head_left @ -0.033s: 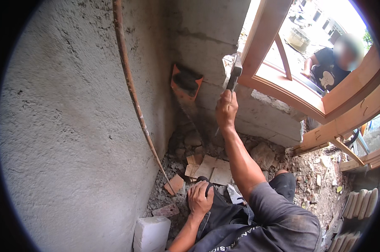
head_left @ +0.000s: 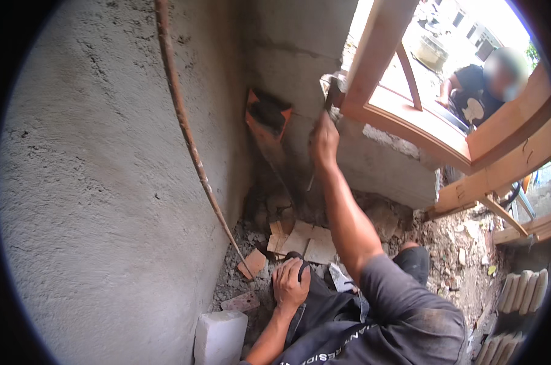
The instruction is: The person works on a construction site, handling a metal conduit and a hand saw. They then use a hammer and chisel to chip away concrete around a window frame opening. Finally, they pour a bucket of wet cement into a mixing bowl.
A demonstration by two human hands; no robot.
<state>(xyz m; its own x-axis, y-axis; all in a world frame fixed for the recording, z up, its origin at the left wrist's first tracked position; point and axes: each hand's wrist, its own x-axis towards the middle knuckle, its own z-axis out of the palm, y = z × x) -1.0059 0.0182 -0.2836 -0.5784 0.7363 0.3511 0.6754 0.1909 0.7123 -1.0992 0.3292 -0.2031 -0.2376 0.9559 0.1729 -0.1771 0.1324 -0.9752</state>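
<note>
My right arm reaches up toward the lower left corner of the wooden window frame (head_left: 368, 73). My right hand (head_left: 324, 141) is closed round a hammer-like tool (head_left: 334, 96) with a dark shaft, blurred at its head. Its upper end is by the gap between the frame and the grey block wall (head_left: 299, 61); whether it touches either I cannot tell. My left hand (head_left: 290, 282) rests low at my bent leg in dark trousers, fingers curled over something black (head_left: 301, 263). A handsaw (head_left: 269, 115) with an orange and black handle leans in the wall corner, blade down.
A long rusty rod (head_left: 187, 131) leans along the rough left wall (head_left: 105, 201). Broken tile pieces (head_left: 306, 242), rubble and a white block (head_left: 220, 338) lie about my legs. Beyond the frame is another person (head_left: 476, 91). Wooden beams (head_left: 500, 176) and stacked pale pieces (head_left: 523, 292) stand at right.
My right hand has moved slightly up and left with the tool, whose upper end is now tilted differently beside the frame. My left hand stays in place.
</note>
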